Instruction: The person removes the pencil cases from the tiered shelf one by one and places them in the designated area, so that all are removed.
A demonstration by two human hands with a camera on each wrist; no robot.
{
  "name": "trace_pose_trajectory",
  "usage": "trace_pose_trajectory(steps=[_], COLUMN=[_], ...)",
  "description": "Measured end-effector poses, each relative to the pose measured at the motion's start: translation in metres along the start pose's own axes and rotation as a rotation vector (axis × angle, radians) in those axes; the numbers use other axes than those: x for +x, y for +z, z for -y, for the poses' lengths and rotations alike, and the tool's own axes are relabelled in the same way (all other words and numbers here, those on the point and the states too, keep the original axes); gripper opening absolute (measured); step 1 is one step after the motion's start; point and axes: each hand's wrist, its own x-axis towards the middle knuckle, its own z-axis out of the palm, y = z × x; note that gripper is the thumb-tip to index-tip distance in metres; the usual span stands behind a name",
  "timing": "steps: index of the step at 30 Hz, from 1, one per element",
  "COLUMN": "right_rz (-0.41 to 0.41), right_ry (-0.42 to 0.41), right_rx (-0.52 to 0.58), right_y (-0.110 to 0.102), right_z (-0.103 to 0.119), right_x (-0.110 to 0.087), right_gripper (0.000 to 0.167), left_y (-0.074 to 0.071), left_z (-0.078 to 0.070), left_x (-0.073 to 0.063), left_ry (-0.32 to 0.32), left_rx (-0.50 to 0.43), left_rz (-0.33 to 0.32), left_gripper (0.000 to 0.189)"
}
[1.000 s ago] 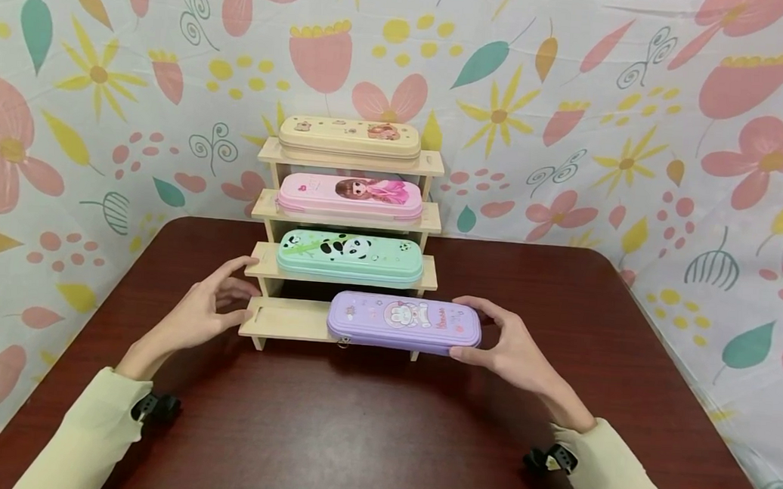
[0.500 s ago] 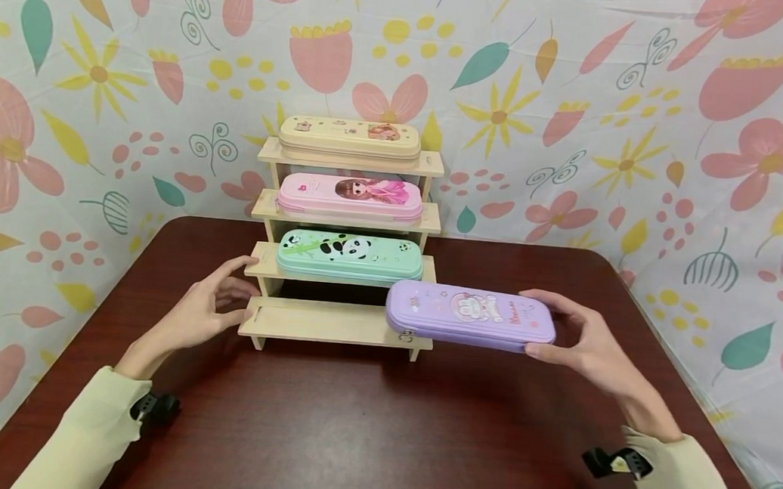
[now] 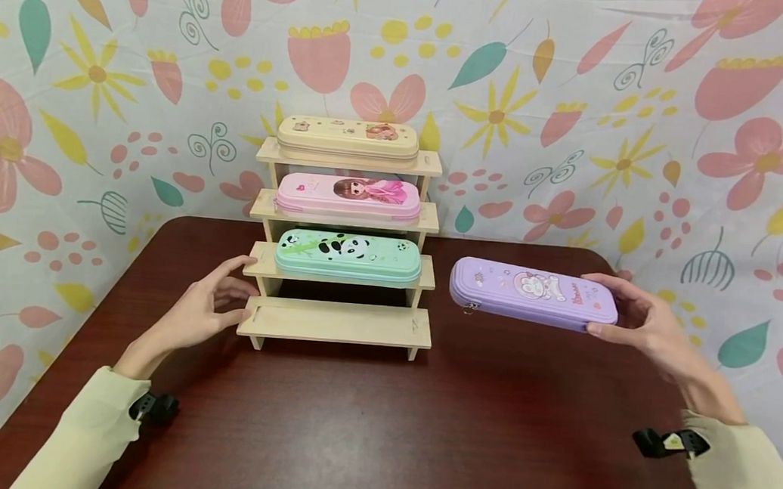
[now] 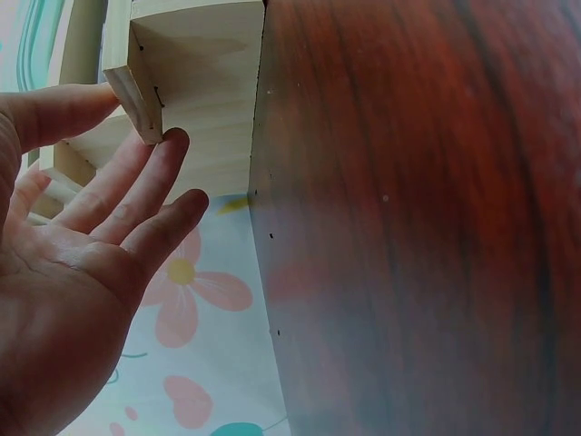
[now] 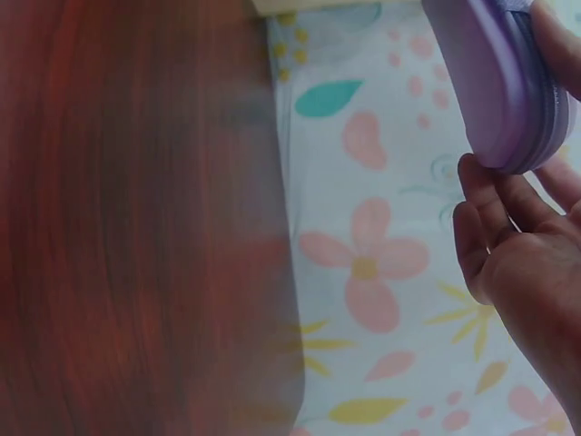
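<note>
My right hand (image 3: pixel 661 335) pinches the right end of a purple pencil case (image 3: pixel 531 292) with a bunny print, thumb in front and fingers behind. The case hangs in the air to the right of a stepped wooden rack (image 3: pixel 331 322). In the right wrist view the case's rounded end (image 5: pixel 499 100) sits between thumb and fingers. My left hand (image 3: pixel 199 314) touches the rack's left end; in the left wrist view its fairly straight fingers (image 4: pixel 168 163) lie against the wood. Above the bare lowest shelf sits a green panda pencil case (image 3: pixel 348 257).
On the upper shelves lie a pink pencil case (image 3: pixel 348 197) with a doll print and a cream pencil case (image 3: pixel 347 139). The rack stands on a dark red-brown table (image 3: pixel 351 431). A flower-printed cloth (image 3: pixel 580 83) hangs behind.
My right hand has lifted the purple pencil case off the lowest shelf and carried it rightward, clear of the rack. My left hand has stayed at the rack's left end.
</note>
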Motion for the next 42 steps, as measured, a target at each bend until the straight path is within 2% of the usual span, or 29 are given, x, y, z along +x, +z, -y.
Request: trace_pose_trajectory(steps=[3,8,12,20,24,28,42], right_rz=[-0.012,-0.053,-0.064,-0.033,-0.030,-0.020,-0.004], right_ry=[0.049,0.170,0.264,0.312,0.373,0.399,0.401], right_rx=[-0.067,-0.251,-0.303,-0.282,-0.269,-0.277,-0.214], right_y=[-0.009,-0.019,-0.024,-0.036,-0.040,-0.043,-0.049], right_z=[-0.007,-0.019,-0.032,-0.067,-0.080,-0.088,-0.114], right_x=[0.005,0.017,0.029,0.049,0.058,0.065,0.082], right_gripper=[0.067,0.066,0.068,0.068,0.071,0.073,0.073], left_y=[0.000,0.000,0.000,0.000,-0.001,-0.001,-0.001], left_z=[0.001,0.003,0.003,0.003,0.003,0.004,0.004], left_x=[0.000,0.001,0.001,0.002,0.002,0.002,0.002], left_ry=[0.004,0.021,0.022,0.017,0.014,0.013,0.008], left_rx=[0.002,0.005,0.003,0.007,0.014,0.014,0.013], left_rz=[-0.001,-0.007,-0.009,-0.004,-0.006,-0.009,-0.007], left_gripper=[0.086,0.086,0.086,0.086,0.087,0.086,0.086])
